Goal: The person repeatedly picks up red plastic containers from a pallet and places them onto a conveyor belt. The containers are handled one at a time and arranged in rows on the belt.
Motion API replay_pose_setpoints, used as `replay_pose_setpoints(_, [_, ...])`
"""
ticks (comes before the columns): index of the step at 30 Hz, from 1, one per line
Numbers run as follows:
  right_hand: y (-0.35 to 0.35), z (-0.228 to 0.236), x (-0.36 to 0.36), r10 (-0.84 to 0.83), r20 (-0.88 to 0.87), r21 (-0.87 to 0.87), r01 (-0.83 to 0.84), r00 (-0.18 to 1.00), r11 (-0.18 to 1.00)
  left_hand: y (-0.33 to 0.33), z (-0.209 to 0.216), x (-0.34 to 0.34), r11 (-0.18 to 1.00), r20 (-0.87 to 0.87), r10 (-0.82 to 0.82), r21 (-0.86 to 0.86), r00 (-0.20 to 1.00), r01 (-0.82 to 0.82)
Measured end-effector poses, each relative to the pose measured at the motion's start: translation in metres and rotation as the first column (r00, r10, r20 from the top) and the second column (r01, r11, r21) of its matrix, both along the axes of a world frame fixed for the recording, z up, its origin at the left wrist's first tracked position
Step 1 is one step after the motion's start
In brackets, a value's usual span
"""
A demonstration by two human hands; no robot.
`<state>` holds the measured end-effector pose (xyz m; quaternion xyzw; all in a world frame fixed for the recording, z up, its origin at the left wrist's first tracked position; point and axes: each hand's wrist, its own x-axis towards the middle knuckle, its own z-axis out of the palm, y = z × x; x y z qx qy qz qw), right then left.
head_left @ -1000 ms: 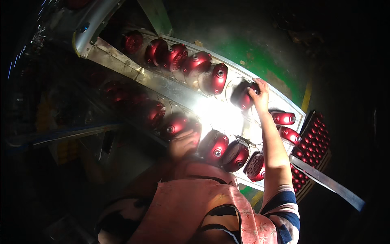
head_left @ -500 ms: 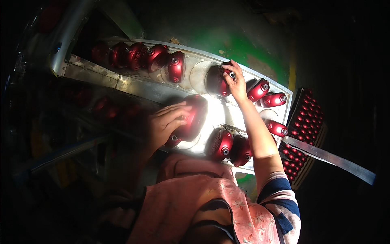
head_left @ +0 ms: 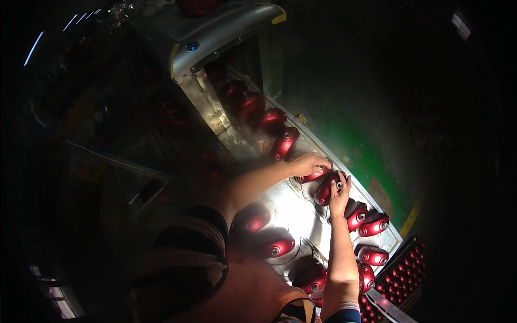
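Glossy red, flattened rounded bottles with short necks stand on a pale metal conveyor [head_left: 301,215]. At its far side, my left hand [head_left: 309,164] has its fingers closed over the top of one red bottle [head_left: 311,176]. Just to the right, my right hand [head_left: 340,194] pinches the neck of a second red bottle [head_left: 323,192] between thumb and fingers. The two bottles stand close together, partly covered by my hands. Further right are another red bottle [head_left: 356,216] and one beside it [head_left: 374,224].
A row of red bottles [head_left: 253,107] runs up-left under a metal hood [head_left: 215,51]. More bottles [head_left: 277,246] stand along the near side. At lower right are a metal strip [head_left: 385,306] and a tray packed with red pieces [head_left: 401,274]. Glare covers the conveyor's middle.
The view has turned and shifted. My left hand has moved from a bottle on the near side to the far row, beside my right hand. My right hand remains on a far-side bottle.
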<state>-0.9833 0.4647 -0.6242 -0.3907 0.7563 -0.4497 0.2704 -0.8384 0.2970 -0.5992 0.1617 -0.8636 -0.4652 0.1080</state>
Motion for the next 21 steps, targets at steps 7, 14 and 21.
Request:
replay_pose_setpoints(7, [-0.015,-0.007,-0.003,0.0,-0.08,0.026,0.002,0.997,1.0,0.05,0.051,0.087,0.879,-0.091,0.477,0.07,0.874,-0.472])
replay_pose_setpoints(14, [0.002,0.036,0.013,0.089,0.017,-0.025,-0.089,0.996,0.996,0.148,0.056,0.171,0.957,0.249,0.102,0.239,0.963,-0.164])
replay_pose_setpoints(21, [0.145,0.117,0.039,0.108,0.351,-0.19,-0.042,0.93,0.981,0.185,0.049,0.165,0.964,0.249,-0.262,0.026,0.932,0.264])
